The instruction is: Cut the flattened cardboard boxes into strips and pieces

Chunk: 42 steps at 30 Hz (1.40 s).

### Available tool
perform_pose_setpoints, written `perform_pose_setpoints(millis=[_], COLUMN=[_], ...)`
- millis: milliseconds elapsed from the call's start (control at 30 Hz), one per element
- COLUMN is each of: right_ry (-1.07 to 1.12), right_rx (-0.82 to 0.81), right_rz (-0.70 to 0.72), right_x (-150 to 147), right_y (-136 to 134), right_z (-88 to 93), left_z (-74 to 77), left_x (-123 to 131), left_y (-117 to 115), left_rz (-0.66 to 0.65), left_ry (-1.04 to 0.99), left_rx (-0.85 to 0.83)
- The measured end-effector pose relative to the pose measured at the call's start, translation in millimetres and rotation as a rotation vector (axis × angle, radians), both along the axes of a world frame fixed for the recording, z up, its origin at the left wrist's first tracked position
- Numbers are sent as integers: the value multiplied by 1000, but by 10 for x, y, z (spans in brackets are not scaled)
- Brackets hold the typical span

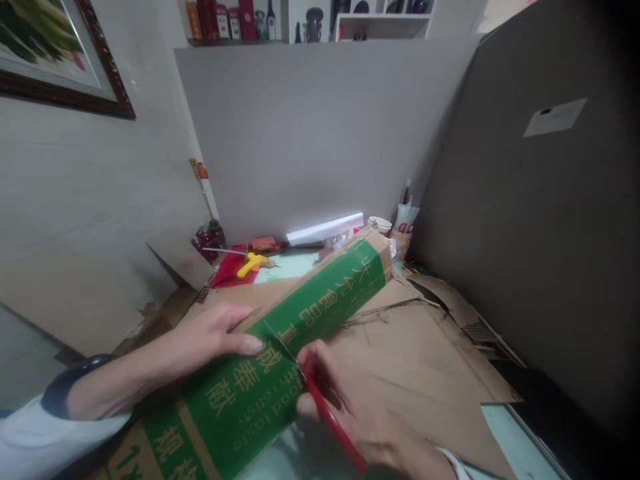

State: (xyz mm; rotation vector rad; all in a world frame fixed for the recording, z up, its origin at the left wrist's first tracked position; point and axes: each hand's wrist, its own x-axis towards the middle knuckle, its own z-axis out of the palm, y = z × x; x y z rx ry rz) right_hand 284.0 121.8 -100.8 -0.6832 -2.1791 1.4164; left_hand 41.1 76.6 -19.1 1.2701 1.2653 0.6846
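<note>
A long folded piece of cardboard, printed green with pale characters, slants across the middle from lower left to upper right. My left hand grips its left edge, with the thumb lying on the green face. In my right hand is a pair of scissors with red handles. Their blades reach over the lower edge of the cardboard, and a thin line runs from the tip across the green print. How far the blades have closed cannot be made out.
Flat brown cardboard sheets cover much of the table. Behind them lie a yellow glue gun, a white roll, a white cup and a holder with tools. Grey panels stand at the back and right.
</note>
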Motion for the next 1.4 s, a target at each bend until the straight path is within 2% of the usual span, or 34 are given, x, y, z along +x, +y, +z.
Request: perform_pose_setpoints(millis=[200,333,500,700,800,933,1067,1167,1267,1400], right_ry=[-40,-23,-11,-30,-20,-9,3,-15,-34,19], right_rx=[64,121,119,112,130,164,91,48,78,149], right_rz=[19,68,16,-28,-53,-85,-78,-108,-141,-148], right_x=[12,-6,-34,-6,-6,-54,-107,-106,-81,-81], right_y=[-14,-9,-1,19,31,51,69,71,83,114], right_z=[105,67,13,65,31,-90,-125,-70,-37,-106], left_z=[7,-46,-86,-37,-24,-117,-228,-240,-232,-238], left_x=[50,30,27,173,220,172,93,119,202,279], left_y=[14,39,74,134,152,169,210,243,265,277], left_rz=[-4,-49,-29,-67,-67,-71,-51,-79,-81,-71], left_ry=[80,54,133,207,223,166,141,193,228,229], left_rx=[24,7,33,72,76,44,17,48,68,42])
